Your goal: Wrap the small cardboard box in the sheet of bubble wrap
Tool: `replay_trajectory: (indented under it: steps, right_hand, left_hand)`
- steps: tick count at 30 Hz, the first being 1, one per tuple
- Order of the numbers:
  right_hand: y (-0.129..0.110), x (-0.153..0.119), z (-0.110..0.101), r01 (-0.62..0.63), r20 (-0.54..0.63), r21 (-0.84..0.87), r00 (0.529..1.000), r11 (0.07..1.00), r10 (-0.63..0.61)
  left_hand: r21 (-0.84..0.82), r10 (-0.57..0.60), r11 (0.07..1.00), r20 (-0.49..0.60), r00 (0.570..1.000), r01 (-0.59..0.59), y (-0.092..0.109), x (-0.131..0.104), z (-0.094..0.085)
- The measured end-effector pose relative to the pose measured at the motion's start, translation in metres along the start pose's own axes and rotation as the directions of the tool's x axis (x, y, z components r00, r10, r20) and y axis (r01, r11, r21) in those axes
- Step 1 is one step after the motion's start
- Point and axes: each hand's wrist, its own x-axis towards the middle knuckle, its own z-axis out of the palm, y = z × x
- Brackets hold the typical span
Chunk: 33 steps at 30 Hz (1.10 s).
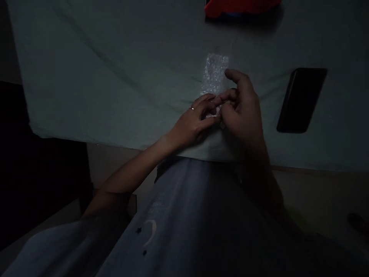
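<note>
A narrow strip of clear, shiny bubble wrap point(215, 75) lies on the pale green cloth, its near end between my two hands. My left hand point(198, 117), with a ring on one finger, is curled over that near end, thumb and fingers closed on the plastic. From the right, my right hand point(243, 105) meets it, thumb and a bent finger pinched at the strip's near right edge while another finger points up and away. The fingertips of both hands almost touch. Dim light and the fingers hide exactly where the plastic is gripped.
A black phone-like slab point(302, 100) lies on the table to the right. At the top edge sits a red object point(242, 7), partly out of view. The cloth-covered table point(115, 96) ends just in front of my body.
</note>
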Motion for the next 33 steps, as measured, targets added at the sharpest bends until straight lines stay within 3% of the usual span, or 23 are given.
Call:
replay_trajectory:
  steps: [4,7,10,13,20,23,27,33]
  right_hand:
    - [0.007,-0.019,0.005,0.058,-0.217,0.124,0.976,0.991,-0.030]
    - [0.016,-0.031,0.002,0.053,-0.328,-0.100,0.941,0.994,-0.083]
    - [0.027,-0.035,0.001,0.155,-0.270,-0.244,0.937,0.957,-0.221]
    - [0.036,-0.031,0.006,0.280,-0.166,-0.204,0.934,0.938,-0.315]
    - [0.035,-0.014,0.008,0.275,-0.030,-0.150,0.959,0.949,-0.283]
    - [0.034,-0.011,0.006,0.256,-0.024,-0.139,0.965,0.957,-0.262]
    - [0.035,-0.010,0.007,0.242,-0.035,-0.140,0.968,0.960,-0.249]
    - [0.027,-0.020,0.000,0.312,-0.116,-0.098,0.939,0.945,-0.323]
  left_hand:
    - [-0.016,-0.074,0.997,0.068,0.995,0.075,0.007,0.003,-0.004]
    - [-0.008,-0.065,0.998,0.077,0.995,0.066,0.007,0.002,-0.005]
    - [0.003,-0.002,1.000,0.034,0.999,0.002,0.005,0.000,-0.003]
    - [0.013,0.067,0.998,-0.011,0.998,-0.067,0.002,-0.002,0.000]
    - [0.033,0.115,0.993,0.015,0.993,-0.116,-0.004,-0.002,-0.002]
    - [0.046,0.121,0.991,0.056,0.991,-0.123,-0.006,0.002,-0.003]
    - [-0.027,0.048,0.999,0.083,0.995,-0.045,-0.008,0.010,-0.002]
    - [-0.128,-0.001,0.992,0.096,0.995,0.014,-0.006,0.022,-0.010]
